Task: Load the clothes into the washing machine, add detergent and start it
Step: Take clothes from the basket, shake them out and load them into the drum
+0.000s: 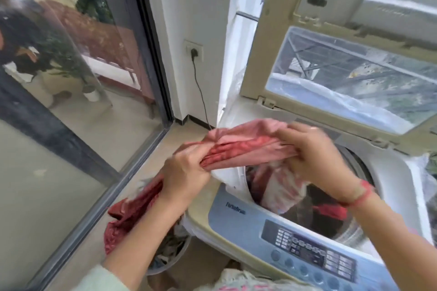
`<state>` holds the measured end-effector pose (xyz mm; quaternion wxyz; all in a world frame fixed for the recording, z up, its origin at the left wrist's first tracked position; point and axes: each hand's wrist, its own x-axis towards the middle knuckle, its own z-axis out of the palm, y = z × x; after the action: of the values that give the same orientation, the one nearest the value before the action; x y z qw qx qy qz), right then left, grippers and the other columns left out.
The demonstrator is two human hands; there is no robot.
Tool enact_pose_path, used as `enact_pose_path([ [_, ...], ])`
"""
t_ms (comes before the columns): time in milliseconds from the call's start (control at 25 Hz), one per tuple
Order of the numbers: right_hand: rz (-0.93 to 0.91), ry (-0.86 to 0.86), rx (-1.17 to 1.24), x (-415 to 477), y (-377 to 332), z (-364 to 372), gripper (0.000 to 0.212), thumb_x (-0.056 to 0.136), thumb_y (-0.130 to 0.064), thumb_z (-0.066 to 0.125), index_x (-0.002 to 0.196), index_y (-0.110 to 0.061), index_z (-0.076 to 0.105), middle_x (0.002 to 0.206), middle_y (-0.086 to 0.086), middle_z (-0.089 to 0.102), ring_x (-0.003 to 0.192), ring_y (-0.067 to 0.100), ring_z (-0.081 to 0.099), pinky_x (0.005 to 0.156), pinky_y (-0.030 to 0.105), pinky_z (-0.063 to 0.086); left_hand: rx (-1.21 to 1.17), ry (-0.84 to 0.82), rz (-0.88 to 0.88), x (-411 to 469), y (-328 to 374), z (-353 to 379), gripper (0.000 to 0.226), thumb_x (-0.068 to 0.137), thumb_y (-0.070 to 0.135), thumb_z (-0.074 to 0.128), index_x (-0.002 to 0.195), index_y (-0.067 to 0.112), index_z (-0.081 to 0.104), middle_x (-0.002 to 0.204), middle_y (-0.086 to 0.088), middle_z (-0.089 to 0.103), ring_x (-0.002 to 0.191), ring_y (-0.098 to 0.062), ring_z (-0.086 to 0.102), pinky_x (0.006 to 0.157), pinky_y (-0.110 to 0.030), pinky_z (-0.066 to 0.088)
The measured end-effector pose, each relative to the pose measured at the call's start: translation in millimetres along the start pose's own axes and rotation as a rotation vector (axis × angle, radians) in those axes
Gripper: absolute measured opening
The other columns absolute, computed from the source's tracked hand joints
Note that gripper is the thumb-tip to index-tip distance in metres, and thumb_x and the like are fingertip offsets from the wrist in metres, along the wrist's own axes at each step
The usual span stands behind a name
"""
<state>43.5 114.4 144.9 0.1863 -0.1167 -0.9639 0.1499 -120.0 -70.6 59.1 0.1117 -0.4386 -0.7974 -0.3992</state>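
A pink and red patterned garment (246, 146) is stretched between my two hands above the left front corner of the top-loading washing machine (236, 215). My left hand (186, 172) grips its left end, and the cloth's tail (127, 215) hangs down beside the machine. My right hand (314, 160) grips the other end over the drum opening (331, 220), where a pale patterned cloth and a red item lie. The lid (354, 59) stands raised at the back. The control panel (314, 253) faces me at the front.
A basket with clothes (170, 253) stands on the floor left of the machine. A glass sliding door (71, 78) fills the left side. A wall socket with a black cord (194, 52) is behind. Clear plastic sheeting drapes the machine's sides.
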Motion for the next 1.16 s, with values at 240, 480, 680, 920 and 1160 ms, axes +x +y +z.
enact_pose_path([
  [240,0.527,0.177,-0.46,-78,97,-18,0.046,0.071,-0.015,0.063,0.117,-0.013,0.058,0.098,0.019,0.061,0.084,0.039,0.06,0.071,0.047,0.049,0.337,-0.612,0.155,71,136,71,0.06,0.077,0.03,0.066,0.133,0.019,0.047,0.113,-0.005,0.063,0.102,-0.026,0.062,0.08,-0.035,0.048],
  [480,0.569,-0.718,-0.088,-47,89,64,0.049,0.083,-0.031,0.067,0.125,-0.009,0.057,0.119,0.01,0.061,0.113,0.024,0.057,0.099,0.035,0.042,0.036,-0.5,-0.066,13,10,17,0.051,0.083,0.041,0.059,0.131,0.025,0.05,0.132,0.001,0.053,0.122,-0.02,0.048,0.102,-0.041,0.037],
  [680,0.169,-0.57,-0.094,67,-44,145,0.092,0.069,-0.077,0.055,0.144,-0.031,0.029,0.154,0.001,0.024,0.14,0.025,0.024,0.113,0.059,0.014,0.428,-0.862,-0.306,-55,-145,-24,0.109,0.075,0.037,0.072,0.149,0.028,-0.008,0.158,-0.006,-0.002,0.146,-0.027,-0.001,0.115,-0.053,0.012],
  [920,-0.015,-0.885,-0.597,93,-109,195,0.028,0.089,-0.019,0.046,0.115,-0.019,0.058,0.117,0.003,0.063,0.111,0.025,0.058,0.093,0.041,0.038,0.144,-0.921,-0.516,-93,-165,40,0.132,0.063,0.033,0.083,0.146,0.031,-0.019,0.159,-0.003,-0.005,0.146,-0.025,-0.001,0.115,-0.054,0.01],
  [1160,0.198,-0.089,0.023,27,-40,43,0.047,0.064,0.006,0.053,0.1,-0.023,0.064,0.095,-0.004,0.066,0.088,0.02,0.062,0.075,0.031,0.047,-0.072,0.043,-0.08,-25,-58,3,0.054,0.075,-0.001,0.065,0.124,0.021,0.06,0.118,-0.006,0.066,0.108,-0.026,0.063,0.094,-0.036,0.046],
])
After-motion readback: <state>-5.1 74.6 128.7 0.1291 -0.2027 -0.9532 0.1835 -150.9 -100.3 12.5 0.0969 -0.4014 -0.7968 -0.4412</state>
